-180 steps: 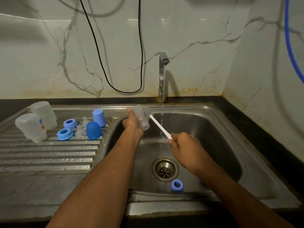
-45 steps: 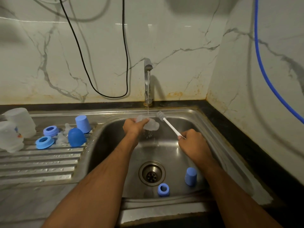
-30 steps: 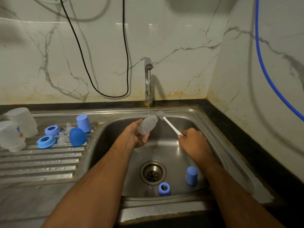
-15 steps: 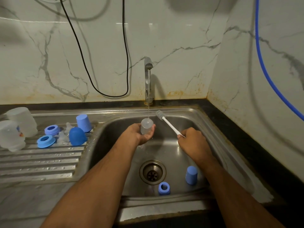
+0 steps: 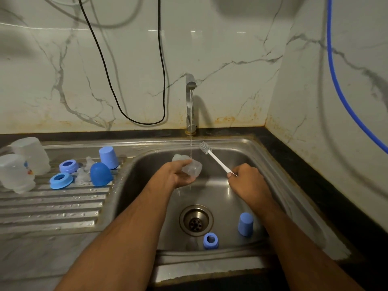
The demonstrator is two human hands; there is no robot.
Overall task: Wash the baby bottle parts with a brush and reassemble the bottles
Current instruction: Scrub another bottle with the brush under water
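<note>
My left hand (image 5: 178, 173) holds a small clear bottle (image 5: 192, 166) on its side under the thin water stream from the tap (image 5: 190, 101). My right hand (image 5: 247, 179) grips the white handle of a bottle brush (image 5: 214, 157); its bristle head points up and left, just right of the stream and clear of the bottle. On the basin floor of the steel sink (image 5: 273, 160) a blue cap (image 5: 245, 224) stands and a blue collar ring (image 5: 210, 240) lies near the drain (image 5: 196, 220).
On the ribbed drainboard (image 5: 52, 206) at left stand two upturned clear bottles (image 5: 23, 162), two blue rings (image 5: 62, 180), clear teats (image 5: 83, 175), a dark blue dome cap (image 5: 100, 174) and a light blue cap (image 5: 108, 157). A black cable and a blue hose hang on the marble walls.
My left hand has turned the bottle from upright to lying sideways under the stream. My right hand and the brush have barely moved.
</note>
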